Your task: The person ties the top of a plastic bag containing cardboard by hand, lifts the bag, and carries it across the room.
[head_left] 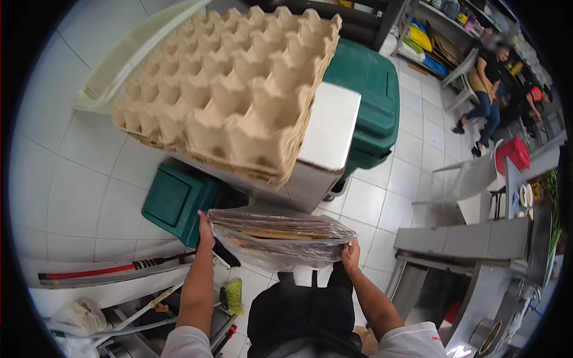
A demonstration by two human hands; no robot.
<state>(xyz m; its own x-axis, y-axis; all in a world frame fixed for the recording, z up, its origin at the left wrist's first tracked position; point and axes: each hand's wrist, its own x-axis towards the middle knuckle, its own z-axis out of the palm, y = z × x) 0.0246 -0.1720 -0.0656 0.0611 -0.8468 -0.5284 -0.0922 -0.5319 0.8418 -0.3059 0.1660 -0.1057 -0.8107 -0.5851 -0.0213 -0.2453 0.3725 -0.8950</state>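
Between my two hands hangs a clear plastic bag (280, 238) with flat brown, layered pieces inside, in front of my body. My left hand (206, 230) grips its left end, and my right hand (350, 253) has its fingers closed on the right end. Just beyond the bag, a stack of beige egg trays (239, 95) rests on a white-topped counter (336, 128). Beside my left hand is a small green bin (179, 200).
A large green lidded bin (367, 95) stands behind the counter. At the right are a white chair (471, 173), a steel worktop (459, 241) and a seated person (486, 83), with another person farther right. Long-handled tools (107, 268) lie on a ledge at the lower left.
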